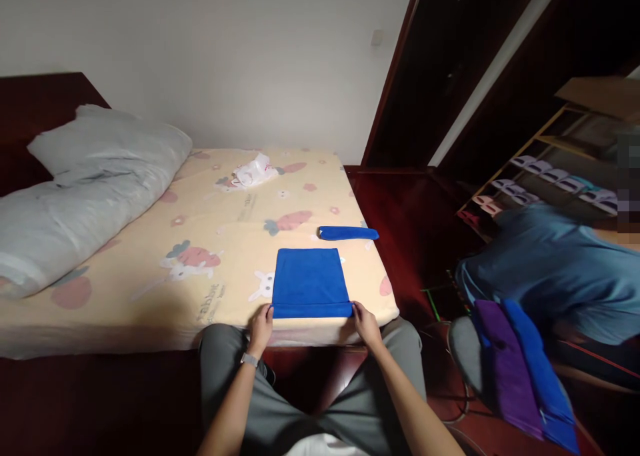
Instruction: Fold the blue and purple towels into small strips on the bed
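Home bedroom: bed (150,269) w/ pillow (107,146), shoe rack (555,176).

Grey pillow (95,176) left on bed (150,296); white bag (254,171) beyond; shoe rack (560,176) right.

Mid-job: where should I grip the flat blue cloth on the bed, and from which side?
Probably its two near corners, one per hand, coming from the near side of the bed. The cloth lies flat and square, its near hem along that edge, so those corners are closest and uncovered; the left hand and right hand sit at them.
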The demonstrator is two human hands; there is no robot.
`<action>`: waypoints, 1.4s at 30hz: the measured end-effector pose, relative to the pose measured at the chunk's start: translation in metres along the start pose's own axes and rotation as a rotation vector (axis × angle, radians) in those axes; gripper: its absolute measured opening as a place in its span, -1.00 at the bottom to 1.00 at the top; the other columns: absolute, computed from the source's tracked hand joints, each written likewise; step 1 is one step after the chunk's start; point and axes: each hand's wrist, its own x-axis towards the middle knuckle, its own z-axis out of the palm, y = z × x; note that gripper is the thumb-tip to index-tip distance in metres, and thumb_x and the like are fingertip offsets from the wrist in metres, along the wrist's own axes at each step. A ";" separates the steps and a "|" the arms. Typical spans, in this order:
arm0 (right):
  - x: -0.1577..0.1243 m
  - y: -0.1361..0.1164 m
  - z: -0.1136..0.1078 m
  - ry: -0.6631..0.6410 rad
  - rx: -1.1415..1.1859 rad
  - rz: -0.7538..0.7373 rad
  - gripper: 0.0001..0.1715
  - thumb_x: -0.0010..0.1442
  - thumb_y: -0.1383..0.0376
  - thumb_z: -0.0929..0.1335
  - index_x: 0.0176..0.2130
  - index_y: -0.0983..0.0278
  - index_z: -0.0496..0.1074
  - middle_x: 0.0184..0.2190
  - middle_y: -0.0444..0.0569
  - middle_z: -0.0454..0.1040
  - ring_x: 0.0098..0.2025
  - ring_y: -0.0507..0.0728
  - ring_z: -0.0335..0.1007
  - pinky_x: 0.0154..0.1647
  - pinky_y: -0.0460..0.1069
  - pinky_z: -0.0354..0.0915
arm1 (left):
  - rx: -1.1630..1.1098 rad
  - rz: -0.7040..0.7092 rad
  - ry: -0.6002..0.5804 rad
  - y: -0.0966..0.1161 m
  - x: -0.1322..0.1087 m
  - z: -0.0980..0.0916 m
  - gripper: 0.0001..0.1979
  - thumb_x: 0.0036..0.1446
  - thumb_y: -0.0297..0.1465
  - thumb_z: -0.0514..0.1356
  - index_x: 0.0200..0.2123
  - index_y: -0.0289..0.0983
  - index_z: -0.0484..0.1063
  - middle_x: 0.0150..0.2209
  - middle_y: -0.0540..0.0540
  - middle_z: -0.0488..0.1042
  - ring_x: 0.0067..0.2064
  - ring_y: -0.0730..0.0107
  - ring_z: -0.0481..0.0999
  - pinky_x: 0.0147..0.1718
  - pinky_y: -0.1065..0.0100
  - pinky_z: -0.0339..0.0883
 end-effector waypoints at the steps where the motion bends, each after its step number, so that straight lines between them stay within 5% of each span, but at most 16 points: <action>1: 0.001 -0.004 0.000 -0.003 -0.036 0.015 -0.44 0.38 0.08 0.10 0.09 0.26 0.45 0.00 0.11 0.55 0.02 0.27 0.51 0.07 0.11 0.36 | 0.021 0.000 0.012 0.002 0.000 0.002 -0.66 0.31 -0.20 0.01 -0.11 -0.24 0.50 -0.13 -0.21 0.61 -0.11 0.15 0.60 -0.05 0.16 0.40; 17: 0.006 -0.029 0.003 0.072 -0.410 0.119 -0.55 0.44 0.09 0.11 0.01 0.19 0.43 -0.24 0.05 0.60 -0.22 0.17 0.54 -0.30 -0.05 0.25 | 0.191 0.109 0.182 0.017 -0.004 0.003 -0.63 0.36 -0.26 -0.06 -0.14 -0.26 0.51 -0.18 -0.24 0.58 -0.13 0.14 0.55 -0.08 0.18 0.38; 25: 0.003 -0.029 0.008 0.159 -0.532 0.018 -0.60 0.43 0.15 0.15 -0.10 0.26 0.48 -0.24 0.09 0.56 -0.19 0.20 0.46 -0.20 -0.01 0.23 | 0.260 0.160 0.160 0.015 -0.002 -0.002 -0.64 0.36 -0.20 -0.02 -0.17 -0.25 0.51 -0.24 -0.21 0.57 -0.19 0.13 0.52 -0.14 0.18 0.38; 30: -0.004 -0.034 0.004 0.315 -0.489 -0.093 -0.52 0.42 0.11 0.13 0.00 0.31 0.47 -0.08 0.17 0.50 -0.12 0.26 0.40 -0.05 0.11 0.26 | 0.326 0.235 0.212 0.033 -0.015 -0.009 -0.64 0.36 -0.24 -0.01 0.01 -0.28 0.47 -0.08 -0.28 0.54 -0.01 0.08 0.50 0.02 0.10 0.33; 32: -0.015 -0.049 0.013 0.302 -0.410 -0.210 -0.51 0.42 0.14 0.11 0.10 0.29 0.42 0.03 0.17 0.47 0.01 0.28 0.37 0.06 0.15 0.25 | 0.357 0.385 0.144 0.046 -0.023 -0.006 -0.62 0.37 -0.31 -0.03 0.13 -0.25 0.41 0.05 -0.26 0.51 0.12 0.10 0.45 0.12 0.08 0.27; 35: -0.032 -0.074 0.045 0.113 -0.337 -0.440 -0.50 0.41 0.20 0.13 0.25 0.18 0.30 0.20 0.08 0.38 0.22 0.26 0.25 0.23 0.18 0.16 | 0.377 0.616 -0.074 0.065 -0.032 0.009 -0.51 0.36 -0.35 -0.05 0.33 -0.17 0.18 0.27 -0.14 0.34 0.32 0.18 0.25 0.28 0.09 0.12; 39: -0.039 -0.085 0.083 -0.027 -0.368 -0.576 -0.38 0.40 0.20 0.15 0.39 0.18 0.06 0.34 0.01 0.20 0.37 0.26 0.07 0.36 0.24 0.01 | 0.421 0.640 -0.168 0.068 -0.033 0.026 -0.42 0.37 -0.30 -0.07 0.41 -0.17 -0.05 0.38 -0.10 0.15 0.39 0.19 0.11 0.33 0.03 0.05; 42: -0.033 -0.066 0.078 -0.064 -0.396 -0.636 -0.34 0.42 0.23 0.13 0.42 0.20 -0.06 0.38 0.01 0.10 0.40 0.22 0.00 0.37 0.23 0.01 | 0.437 0.634 -0.208 0.052 -0.028 0.020 -0.41 0.38 -0.28 -0.08 0.42 -0.17 -0.10 0.40 -0.09 0.10 0.40 0.23 0.10 0.32 0.09 0.08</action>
